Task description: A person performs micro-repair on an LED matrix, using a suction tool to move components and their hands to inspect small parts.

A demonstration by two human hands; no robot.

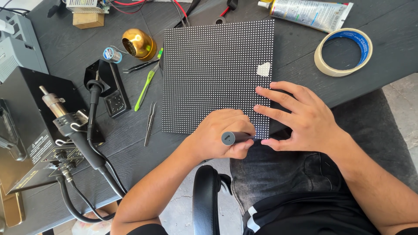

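Head view: I see the LED panel (217, 74) flat on the dark table (383, 78).
Left hand (222, 135): fist closed round a dark pen tool (233, 138) at the panel's near edge.
Right hand (300, 117): fingers spread, pressing the panel's near-right corner — holding nothing.
Progress: one pale tape patch (264, 69) on the panel's right side — work under way, I judge.

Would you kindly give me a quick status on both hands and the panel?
Left hand gripping dark cylindrical tool at the dotted panel near edge. Right hand flat, fingers pressing panel's corner. White patch stuck on panel; tweezers lie apart.
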